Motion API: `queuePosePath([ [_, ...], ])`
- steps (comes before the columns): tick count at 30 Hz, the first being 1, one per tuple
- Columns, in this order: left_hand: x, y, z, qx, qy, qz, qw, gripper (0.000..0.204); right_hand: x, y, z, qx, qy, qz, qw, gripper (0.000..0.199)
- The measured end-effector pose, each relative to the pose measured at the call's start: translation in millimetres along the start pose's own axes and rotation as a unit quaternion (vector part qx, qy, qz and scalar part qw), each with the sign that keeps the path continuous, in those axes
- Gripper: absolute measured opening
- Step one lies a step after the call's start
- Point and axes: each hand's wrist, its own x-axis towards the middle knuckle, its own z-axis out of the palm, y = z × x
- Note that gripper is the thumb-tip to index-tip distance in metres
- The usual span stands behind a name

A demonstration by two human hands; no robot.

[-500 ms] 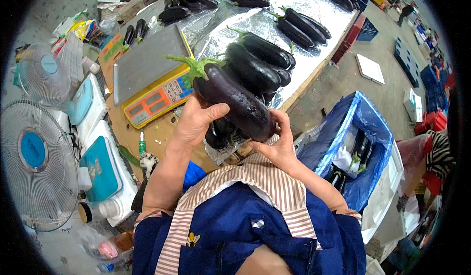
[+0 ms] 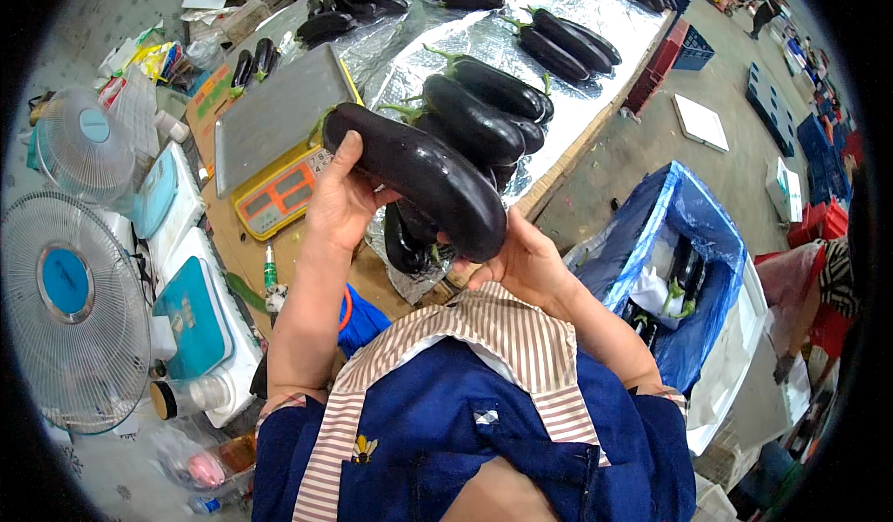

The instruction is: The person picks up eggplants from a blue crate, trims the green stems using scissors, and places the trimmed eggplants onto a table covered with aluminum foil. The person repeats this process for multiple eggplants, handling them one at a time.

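Left hand (image 2: 337,201) wrapped round stem end of large dark eggplant (image 2: 423,168), thumb on top, likely for steadying. Right hand (image 2: 532,263) cupped at blunt end, some fingers hidden; probably takes weight of fat part. Two-ended grip seems apt for long, glossy skin. Eggplant held slantwise above near part of table (image 2: 372,289), beside scale (image 2: 279,113), partly covering eggplant pile (image 2: 476,120). Pile on foil sheet (image 2: 581,108), presumably keeping produce off tabletop. Blue-lined bin (image 2: 621,252) near right forearm.
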Motion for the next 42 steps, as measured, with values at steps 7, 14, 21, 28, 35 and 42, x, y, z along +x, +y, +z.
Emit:
queuePosePath([
  [7, 0.6, 0.5, 11.5, -0.163, -0.093, 0.01, 0.982, 0.042, 6.5, -2.5, 20.1, 0.058, -0.048, 0.037, 0.996, 0.058],
  [14, 10.1, -6.8, 7.0, -0.19, -0.073, 0.022, 0.979, 0.038, 11.7, -5.5, 24.9, 0.126, -0.092, 0.05, 0.986, 0.062],
  [21, 13.9, -9.3, 3.6, -0.172, -0.002, 0.054, 0.984, 0.038, 14.1, -3.7, 21.0, 0.082, -0.037, 0.076, 0.993, 0.064],
  [28, 8.8, -6.0, -0.3, 0.009, 0.059, 0.141, 0.988, 0.04, 14.9, -5.5, 18.9, 0.066, 0.045, 0.066, 0.995, 0.065],
  [35, -9.3, 0.3, 23.8, 0.047, -0.04, 0.246, 0.967, 0.044, 12.2, -1.2, 18.6, 0.166, 0.043, 0.137, 0.976, 0.068],
  [42, 1.5, 6.3, 3.3, 0.052, -0.154, 0.125, 0.979, 0.049, 10.0, -4.0, 22.7, 0.193, 0.02, 0.194, 0.962, 0.083],
])
